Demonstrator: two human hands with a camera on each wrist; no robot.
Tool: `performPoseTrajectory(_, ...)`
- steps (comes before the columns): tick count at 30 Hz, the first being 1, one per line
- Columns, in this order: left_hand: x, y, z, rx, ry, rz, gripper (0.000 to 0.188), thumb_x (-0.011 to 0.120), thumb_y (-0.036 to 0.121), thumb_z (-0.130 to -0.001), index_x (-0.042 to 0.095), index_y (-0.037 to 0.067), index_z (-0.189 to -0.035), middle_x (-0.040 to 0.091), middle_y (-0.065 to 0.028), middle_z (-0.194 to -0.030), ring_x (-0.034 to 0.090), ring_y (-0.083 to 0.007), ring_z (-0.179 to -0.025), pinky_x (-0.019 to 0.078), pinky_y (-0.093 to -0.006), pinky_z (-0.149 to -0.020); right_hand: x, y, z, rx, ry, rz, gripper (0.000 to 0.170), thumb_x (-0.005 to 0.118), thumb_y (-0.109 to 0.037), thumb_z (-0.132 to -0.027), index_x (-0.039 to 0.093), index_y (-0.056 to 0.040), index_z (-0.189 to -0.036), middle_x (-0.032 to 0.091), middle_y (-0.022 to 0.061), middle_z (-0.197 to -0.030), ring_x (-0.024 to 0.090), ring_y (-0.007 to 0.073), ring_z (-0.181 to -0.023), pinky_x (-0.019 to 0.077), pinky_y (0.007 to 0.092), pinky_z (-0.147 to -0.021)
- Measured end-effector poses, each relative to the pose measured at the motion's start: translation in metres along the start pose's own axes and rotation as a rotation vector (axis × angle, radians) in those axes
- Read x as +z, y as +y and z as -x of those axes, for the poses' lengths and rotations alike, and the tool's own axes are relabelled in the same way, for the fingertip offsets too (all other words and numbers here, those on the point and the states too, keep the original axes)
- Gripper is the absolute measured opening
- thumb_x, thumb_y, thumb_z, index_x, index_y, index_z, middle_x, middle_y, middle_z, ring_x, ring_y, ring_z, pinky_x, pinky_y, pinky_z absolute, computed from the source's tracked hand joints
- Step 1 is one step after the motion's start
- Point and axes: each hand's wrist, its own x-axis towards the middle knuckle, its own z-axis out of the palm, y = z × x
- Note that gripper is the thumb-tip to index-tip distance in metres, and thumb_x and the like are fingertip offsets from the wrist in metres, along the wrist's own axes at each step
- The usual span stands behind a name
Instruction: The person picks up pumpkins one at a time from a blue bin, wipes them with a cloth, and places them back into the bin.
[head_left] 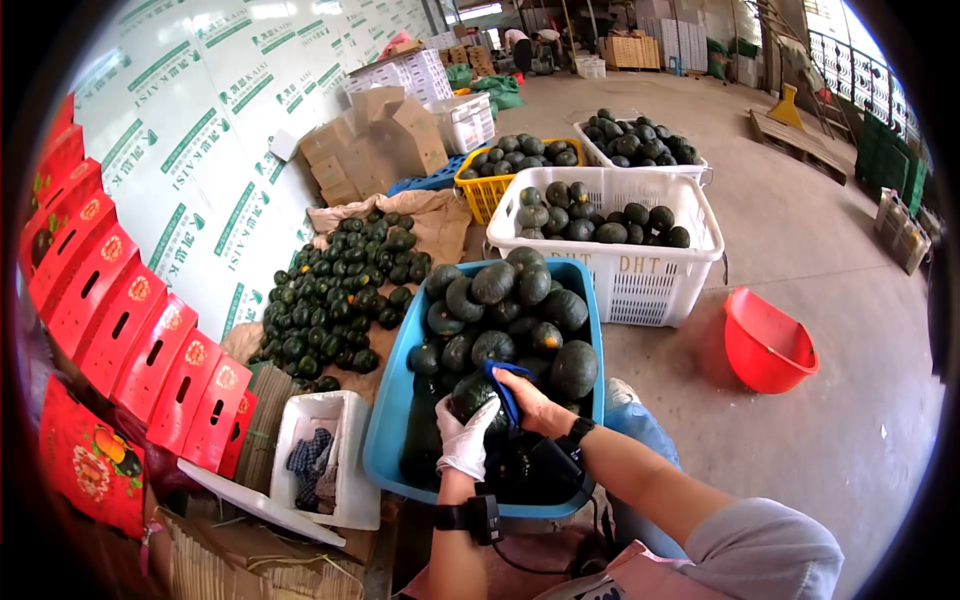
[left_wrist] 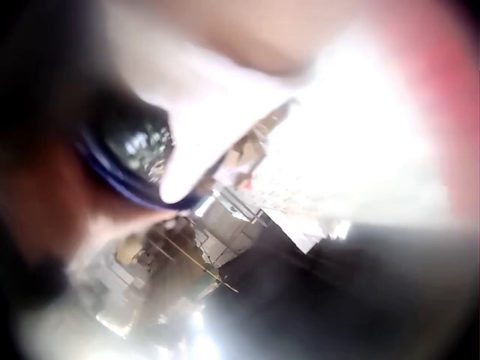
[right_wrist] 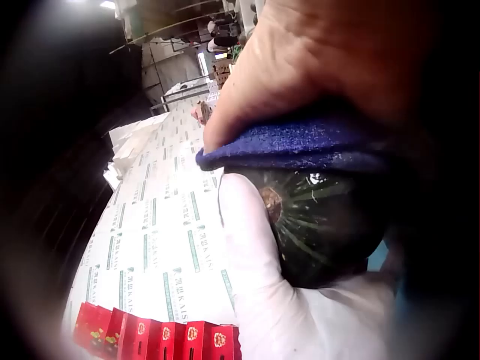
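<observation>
A dark green squash is held over the blue tub, its stem end and pale streaks showing in the right wrist view. The white-gloved left hand grips it from the left and below, the thumb beside the stem. In the bare right hand a blue cloth is pressed against the squash's side; the same cloth lies between palm and skin. More squashes fill the tub's far part. The left wrist view is blurred, with the glove over the dark squash.
Smaller green squashes lie on brown paper left of the tub. Beyond it stand a white crate and a yellow crate of squashes. A red basin is at right; a foam box and red cartons stand left.
</observation>
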Motion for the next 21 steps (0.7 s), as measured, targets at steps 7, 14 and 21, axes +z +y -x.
performPoseTrajectory(7,0.004,0.040,0.029,-0.129,-0.119,0.343,0.055,0.082,0.001,-0.067,0.057,-0.001,-0.115,0.062,-0.0079,-0.108,0.059,-0.0170,-0.097,0.0480,-0.0298,-0.090,0.022,-0.003,0.019,0.107,0.007,-0.128,0.037,0.062,-0.039,-0.088,0.065,-0.0050,-0.102,0.071,0.0114,-0.095,0.067,0.0246,-0.083,0.0542,0.0381,-0.083)
performPoseTrajectory(14,0.047,0.024,0.049,0.095,0.356,0.481,0.056,0.075,0.020,-0.082,0.046,0.003,-0.128,0.057,-0.0106,-0.118,0.059,-0.0220,-0.101,0.0511,-0.0361,-0.088,0.027,0.032,0.014,-0.240,0.246,-0.171,0.037,0.072,-0.033,-0.082,0.063,-0.0046,-0.105,0.067,0.0093,-0.097,0.065,0.0206,-0.085,0.0527,0.0341,-0.079)
performPoseTrajectory(21,0.024,0.032,0.044,-0.121,-0.020,0.301,0.053,0.066,0.035,-0.089,0.050,0.003,-0.129,0.059,-0.0100,-0.120,0.058,-0.0200,-0.108,0.0491,-0.0346,-0.089,0.023,0.017,0.023,-0.115,0.269,0.032,0.071,0.082,-0.041,-0.072,0.055,0.0001,-0.123,0.064,0.0103,-0.109,0.063,0.0182,-0.094,0.0519,0.0320,-0.083)
